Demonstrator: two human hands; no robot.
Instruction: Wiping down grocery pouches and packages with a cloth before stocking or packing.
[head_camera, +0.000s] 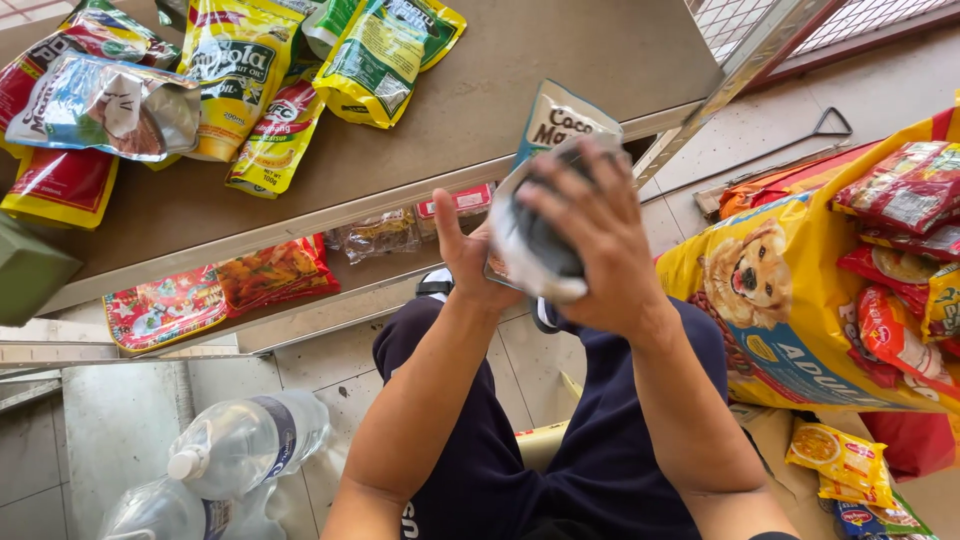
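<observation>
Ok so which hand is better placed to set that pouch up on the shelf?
Probably the left hand: it grips the pouch from behind, on the shelf side. The right hand only covers its front.

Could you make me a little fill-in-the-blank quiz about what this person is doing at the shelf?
1. Both hands hold one small ____ between them.
2. The big yellow sack on the right shows a picture of a ____.
3. The clear bottles at lower left have ____ caps.
4. The shelf top is ____ in colour.

Missing words: pouch; dog; white; brown. The left hand holds from below, the right hand covers it.
</observation>
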